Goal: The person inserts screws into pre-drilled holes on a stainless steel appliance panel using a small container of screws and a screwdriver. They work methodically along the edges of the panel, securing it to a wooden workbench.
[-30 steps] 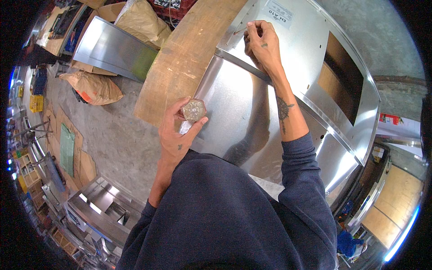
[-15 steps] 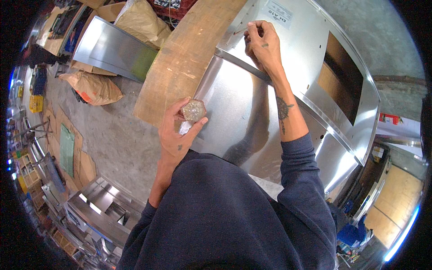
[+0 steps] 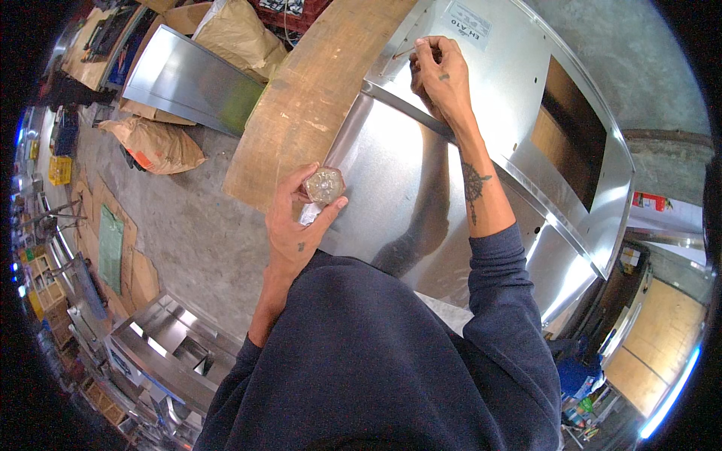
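My left hand (image 3: 293, 227) is wrapped round a small round container (image 3: 325, 185) with a clear, glassy-looking top or contents; which of the two I cannot tell. It is held over the near left edge of a shiny sheet-metal piece (image 3: 380, 161). Farther off, my right hand (image 3: 444, 79) is closed in a pinch on a thin brownish stick (image 3: 404, 52). The stick points left, its tip close to the metal near the far left edge; whether it touches is unclear. A raised metal seam (image 3: 519, 177) runs below my right wrist.
A wooden board (image 3: 301, 113) lies under the metal's left side. The metal has a rectangular cutout (image 3: 571, 128) on the right and a paper label (image 3: 468, 26) at the far end. A brown paper sack (image 3: 162, 144) and a loose metal sheet (image 3: 192, 83) are at the left.
The stick in my right hand has tilted slightly, and more of it shows beside the fingertips. My left hand and the container have hardly moved.
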Motion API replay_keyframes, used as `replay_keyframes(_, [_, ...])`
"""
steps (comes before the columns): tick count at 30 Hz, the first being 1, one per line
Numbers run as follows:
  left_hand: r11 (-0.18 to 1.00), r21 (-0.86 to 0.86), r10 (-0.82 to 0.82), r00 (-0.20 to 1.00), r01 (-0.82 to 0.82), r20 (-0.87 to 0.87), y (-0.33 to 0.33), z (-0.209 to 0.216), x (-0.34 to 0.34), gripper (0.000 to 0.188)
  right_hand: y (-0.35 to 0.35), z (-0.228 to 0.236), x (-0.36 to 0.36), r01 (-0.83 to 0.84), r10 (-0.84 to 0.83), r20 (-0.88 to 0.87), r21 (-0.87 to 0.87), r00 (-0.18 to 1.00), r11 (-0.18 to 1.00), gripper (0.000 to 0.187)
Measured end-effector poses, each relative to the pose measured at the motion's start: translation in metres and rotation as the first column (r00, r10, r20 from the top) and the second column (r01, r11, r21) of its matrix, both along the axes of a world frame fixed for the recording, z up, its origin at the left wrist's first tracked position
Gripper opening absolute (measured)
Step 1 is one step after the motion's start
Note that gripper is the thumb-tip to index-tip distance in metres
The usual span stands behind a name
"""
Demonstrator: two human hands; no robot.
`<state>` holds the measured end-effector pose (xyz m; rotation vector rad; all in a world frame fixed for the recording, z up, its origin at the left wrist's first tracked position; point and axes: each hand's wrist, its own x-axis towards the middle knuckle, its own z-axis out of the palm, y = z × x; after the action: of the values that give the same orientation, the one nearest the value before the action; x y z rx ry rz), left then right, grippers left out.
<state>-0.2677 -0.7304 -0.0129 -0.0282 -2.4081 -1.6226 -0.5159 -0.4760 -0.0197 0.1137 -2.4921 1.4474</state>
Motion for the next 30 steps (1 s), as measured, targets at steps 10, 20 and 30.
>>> replay_keyframes(10, [1.000, 0.000, 0.009, 0.999, -0.009, 0.033, 0.001, 0.003, 0.002, 0.065, -0.003, 0.005, 0.003, -0.005, 0.005, 0.002, 0.003, 1.000, 1.000, 0.036])
replay_keyframes(20, [1.000, -0.010, 0.003, 1.000, -0.003, 0.016, 0.002, 0.004, 0.000, 0.066, 0.002, 0.003, 0.000, 0.010, -0.010, 0.025, 0.024, 1.000, 1.000, 0.042])
replay_keyframes(30, [0.997, -0.066, 0.046, 0.999, -0.045, 0.005, 0.009, 0.011, -0.015, 0.063, -0.028, 0.068, 0.119, -0.046, 0.046, -0.003, -0.103, 0.999, 0.994, 0.015])
